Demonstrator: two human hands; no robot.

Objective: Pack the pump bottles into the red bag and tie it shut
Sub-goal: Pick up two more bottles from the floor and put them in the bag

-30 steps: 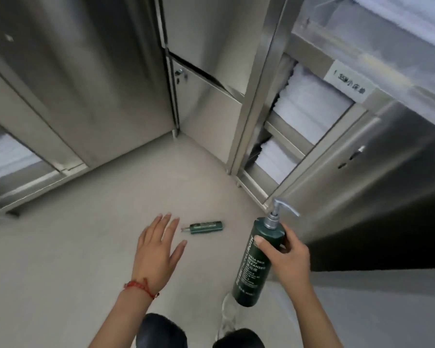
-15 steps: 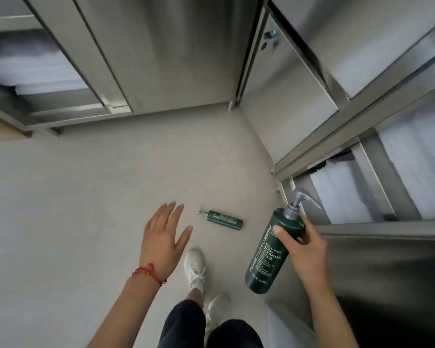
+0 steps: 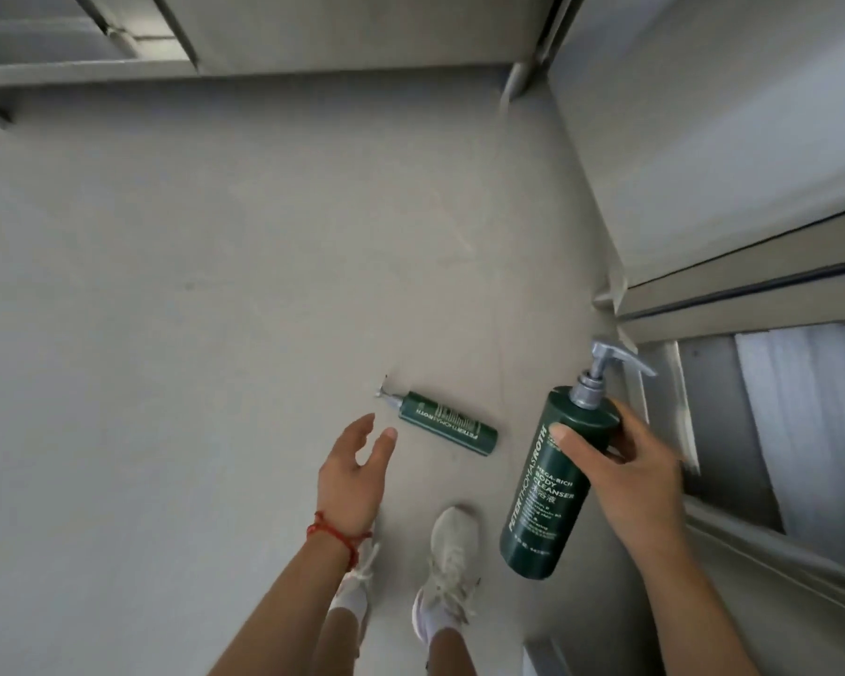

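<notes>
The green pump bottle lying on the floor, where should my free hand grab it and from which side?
Grip the green pump bottle around the middle of its round body, coming down from above. It lies flat on the floor with its thin pump nozzle pointing away, and the left hand hovers open just short of it.

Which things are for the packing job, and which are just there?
For the job: tall dark green pump bottle in the right hand; small dark green pump bottle lying on the floor.
Just there: steel cabinets, white shoes, red string bracelet.
</notes>
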